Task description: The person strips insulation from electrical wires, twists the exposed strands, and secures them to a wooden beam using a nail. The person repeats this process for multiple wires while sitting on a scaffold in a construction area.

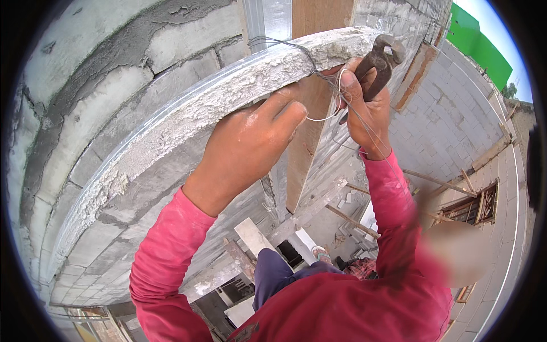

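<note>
My right hand (pixel 367 117) grips a pair of worn metal pincers (pixel 380 65), its jaws up and to the right. Thin wire (pixel 340 85) runs in loose loops by those fingers, and strands hang along the wrist. My left hand (pixel 245 151) is curled against the underside of the rough, mortar-crusted wall edge (pixel 228 94); its fingertips are hidden, and a pale wire loop reaches its thumb. Darker tie wire (pixel 285 43) passes over the wall edge, close to an upright wooden board (pixel 310 142). What the left fingers hold cannot be made out.
Block walls rise at left and at right (pixel 444 131). A metal strip (pixel 278 20) stands beside the board's upper part (pixel 322 17). Far below are wooden props (pixel 439 182), rubble (pixel 347 228), planks and dark openings. A wood-framed opening (pixel 481 202) is at right.
</note>
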